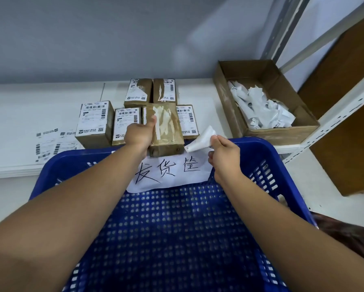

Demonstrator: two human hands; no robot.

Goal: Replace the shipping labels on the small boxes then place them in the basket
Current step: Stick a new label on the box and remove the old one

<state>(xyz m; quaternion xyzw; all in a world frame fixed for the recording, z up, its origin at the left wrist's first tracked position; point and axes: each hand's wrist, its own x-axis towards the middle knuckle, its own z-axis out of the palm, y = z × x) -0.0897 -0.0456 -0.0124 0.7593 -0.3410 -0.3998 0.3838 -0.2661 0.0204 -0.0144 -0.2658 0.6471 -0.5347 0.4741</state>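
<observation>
blue basket: nearest the person, no boxes visible in it; a handwritten paper sign hangs on its far wall.

white table: beyond the basket. it carries the stock.

open carton: far right on the table, holding crumpled label scraps.

small boxes: five stand in a cluster at the table's middle. three show whole labels; the two at the back show torn ones.

fresh label sheets: flat on the table, far left.

held box: raised above the basket's far rim, long axis running away from the person. top face bare but for white label residue.

left hand: grasps the held box from its left side, thumb on the top face.

right hand: just right of the box, pinching a peeled label that is clear of the box.

assessment: stripping looks complete on this box. the scrap carton lies forward and right, nearer the right hand, so disposal falls to it. the fresh sheets lie to the opposite side, nearer the occupied left hand.
</observation>
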